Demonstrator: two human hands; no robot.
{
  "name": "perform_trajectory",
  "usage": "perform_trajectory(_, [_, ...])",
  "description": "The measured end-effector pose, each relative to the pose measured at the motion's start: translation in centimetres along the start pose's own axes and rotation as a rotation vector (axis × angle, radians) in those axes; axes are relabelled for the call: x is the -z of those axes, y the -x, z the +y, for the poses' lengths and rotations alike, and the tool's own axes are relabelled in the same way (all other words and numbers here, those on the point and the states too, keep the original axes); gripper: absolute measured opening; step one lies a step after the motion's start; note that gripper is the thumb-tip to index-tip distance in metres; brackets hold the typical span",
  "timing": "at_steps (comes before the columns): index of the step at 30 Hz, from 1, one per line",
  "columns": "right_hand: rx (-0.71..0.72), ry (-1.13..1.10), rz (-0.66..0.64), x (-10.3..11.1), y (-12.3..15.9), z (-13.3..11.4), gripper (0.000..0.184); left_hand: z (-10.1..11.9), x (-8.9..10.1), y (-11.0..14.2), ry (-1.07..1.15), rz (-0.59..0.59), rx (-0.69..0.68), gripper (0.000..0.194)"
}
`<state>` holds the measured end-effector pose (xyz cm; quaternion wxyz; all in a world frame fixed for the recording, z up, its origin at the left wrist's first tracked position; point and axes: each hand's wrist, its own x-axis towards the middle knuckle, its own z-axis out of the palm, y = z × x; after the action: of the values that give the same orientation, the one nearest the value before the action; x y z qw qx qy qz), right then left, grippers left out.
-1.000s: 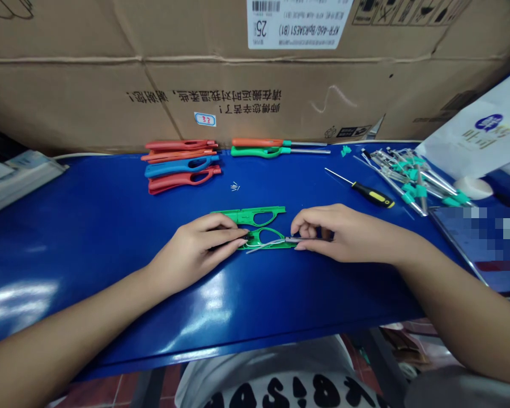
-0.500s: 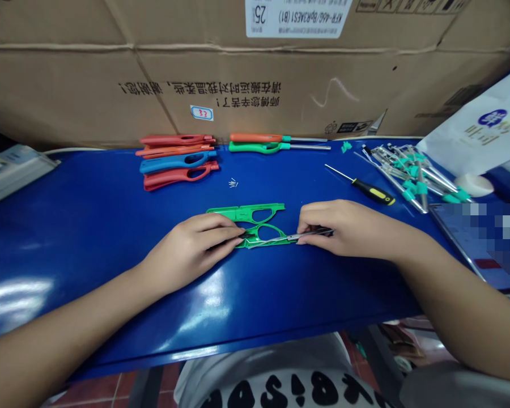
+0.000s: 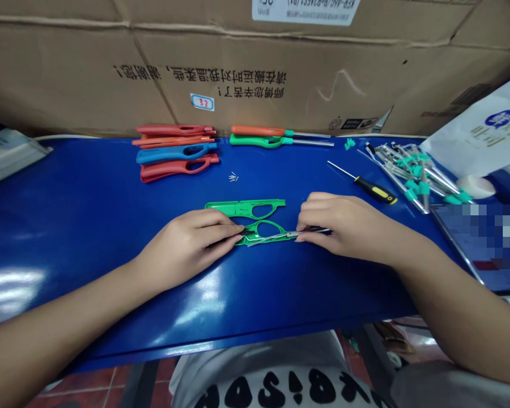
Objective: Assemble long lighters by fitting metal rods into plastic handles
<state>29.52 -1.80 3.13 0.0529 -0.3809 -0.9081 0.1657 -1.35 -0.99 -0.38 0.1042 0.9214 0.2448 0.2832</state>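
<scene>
My left hand (image 3: 191, 241) is closed, thumb and fingers pinched on the left part of an open green lighter handle half (image 3: 283, 233). A small dark piece (image 3: 247, 232) shows at these fingertips, partly hidden by them. My right hand (image 3: 344, 226) is closed around a thin metal lighter tube (image 3: 292, 234) at the right end of that half. From the tube a thin wire (image 3: 261, 242) runs leftward over the handle's loop. Just behind lies the other green handle half (image 3: 246, 209), inner side up, its left end partly behind my left hand.
Red, orange and blue lighter handles (image 3: 174, 153) lie at back left. Two lighters with tubes (image 3: 259, 140) are beside them, near tiny pins (image 3: 233, 177). A screwdriver (image 3: 376, 190) and a pile of metal tubes (image 3: 416, 175) lie right. A cardboard box (image 3: 89, 73) borders the back.
The view has shifted slightly, so the back items sit a little higher in it. Both hands keep the same hold on the lighter parts.
</scene>
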Motion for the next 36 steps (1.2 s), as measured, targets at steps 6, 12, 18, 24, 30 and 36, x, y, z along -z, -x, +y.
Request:
perform_trajectory(6, [0.014, -0.123, 0.03, -0.4, -0.2, 1.1, 0.011, 0.0, 0.0, 0.1, -0.065, 0.008, -0.028, 0.017])
perform_trajectory(12, [0.024, -0.255, 0.047, -0.6, -0.7, 0.7, 0.019, 0.0, -0.1, 0.3, -0.117, -0.007, -0.031, 0.018])
perform_trajectory(18, [-0.185, -0.326, 0.011, -1.2, -1.2, 0.0, 0.023, 0.3, -0.1, 0.2, -0.074, -0.018, 0.014, 0.017])
perform_trajectory(24, [-0.34, -0.313, -0.05, -0.9, -1.6, -0.7, 0.024, 0.3, -0.2, 0.2, -0.014, -0.015, -0.004, 0.016])
perform_trajectory(30, [-0.269, -0.314, -0.031, -0.8, -1.5, -0.7, 0.012, 0.4, -0.1, 0.0, 0.01, -0.029, 0.021, 0.015])
perform_trajectory(36, [-0.032, -0.334, 0.096, -1.2, -1.0, -1.6, 0.016, 0.6, -0.1, -0.2, -0.009, 0.007, 0.008, 0.015])
